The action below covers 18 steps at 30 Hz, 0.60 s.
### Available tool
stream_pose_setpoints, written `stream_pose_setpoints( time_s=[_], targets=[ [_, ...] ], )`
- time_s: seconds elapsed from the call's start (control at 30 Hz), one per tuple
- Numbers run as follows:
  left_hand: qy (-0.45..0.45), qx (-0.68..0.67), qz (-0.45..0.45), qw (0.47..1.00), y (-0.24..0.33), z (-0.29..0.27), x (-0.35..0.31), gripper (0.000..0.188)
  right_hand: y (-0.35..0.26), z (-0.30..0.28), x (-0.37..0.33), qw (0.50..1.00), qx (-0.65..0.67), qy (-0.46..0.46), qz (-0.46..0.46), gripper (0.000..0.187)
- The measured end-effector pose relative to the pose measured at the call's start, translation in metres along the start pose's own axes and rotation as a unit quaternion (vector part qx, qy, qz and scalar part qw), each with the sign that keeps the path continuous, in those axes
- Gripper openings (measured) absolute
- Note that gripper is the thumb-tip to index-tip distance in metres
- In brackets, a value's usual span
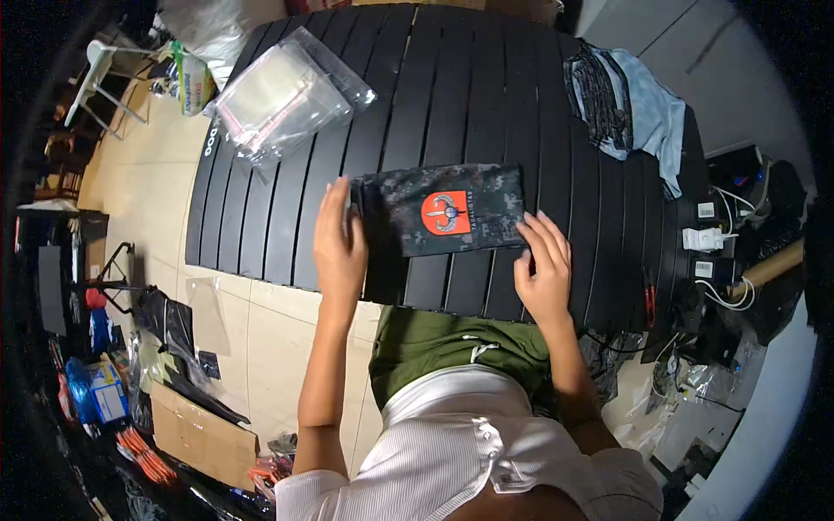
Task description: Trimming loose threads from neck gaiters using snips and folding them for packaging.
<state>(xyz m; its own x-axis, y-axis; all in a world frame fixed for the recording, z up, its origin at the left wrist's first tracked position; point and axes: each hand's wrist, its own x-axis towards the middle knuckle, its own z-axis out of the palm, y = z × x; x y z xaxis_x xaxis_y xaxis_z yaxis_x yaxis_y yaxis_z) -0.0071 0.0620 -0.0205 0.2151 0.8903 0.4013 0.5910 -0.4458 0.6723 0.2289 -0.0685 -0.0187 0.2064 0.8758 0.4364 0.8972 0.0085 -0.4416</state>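
Observation:
A folded dark camouflage cloth (387, 213), with an orange-red emblem patch (446, 214) on its upper face, lies flat across the black slatted table in front of me. My left hand (339, 247) stands along its left edge with the fingers stretched out. At its lower right corner, the fingers of my right hand (546, 265) touch the edge, and the thumb is held apart below them. Neither hand has its fingers wrapped round the cloth. The underside of the cloth is hidden.
Clear plastic bags (282, 95) lie at the table's far left. Folded denim and dark garments (638, 104) are stacked at the far right. White chargers and cables (708, 239) sit by the right edge, near red-handled scissors (649, 300). A cardboard piece (204, 430) is on the floor.

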Motion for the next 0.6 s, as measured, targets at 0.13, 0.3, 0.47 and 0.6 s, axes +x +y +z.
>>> stream_pose_setpoints(
  time_s=[0.13, 0.3, 0.47, 0.6],
  targets=[
    [-0.092, 0.106, 0.044, 0.989, 0.02, 0.021, -0.006, 0.036, -0.009, 0.009, 0.032, 0.998, 0.014, -0.053, -0.038, 0.041],
    [-0.139, 0.269, 0.073, 0.95, 0.016, 0.035, -0.012, 0.05, 0.014, 0.028, 0.047, 0.978, -0.115, -0.169, -0.037, 0.08],
    [-0.159, 0.287, 0.094, 0.94, 0.007, 0.027, -0.006, 0.062, 0.038, 0.001, 0.039, 0.964, -0.154, -0.215, 0.035, 0.104],
    [-0.211, 0.262, 0.156, 0.929, -0.001, 0.025, 0.008, 0.069, 0.024, -0.016, 0.043, 0.971, -0.143, -0.191, 0.006, 0.098]
  ],
)
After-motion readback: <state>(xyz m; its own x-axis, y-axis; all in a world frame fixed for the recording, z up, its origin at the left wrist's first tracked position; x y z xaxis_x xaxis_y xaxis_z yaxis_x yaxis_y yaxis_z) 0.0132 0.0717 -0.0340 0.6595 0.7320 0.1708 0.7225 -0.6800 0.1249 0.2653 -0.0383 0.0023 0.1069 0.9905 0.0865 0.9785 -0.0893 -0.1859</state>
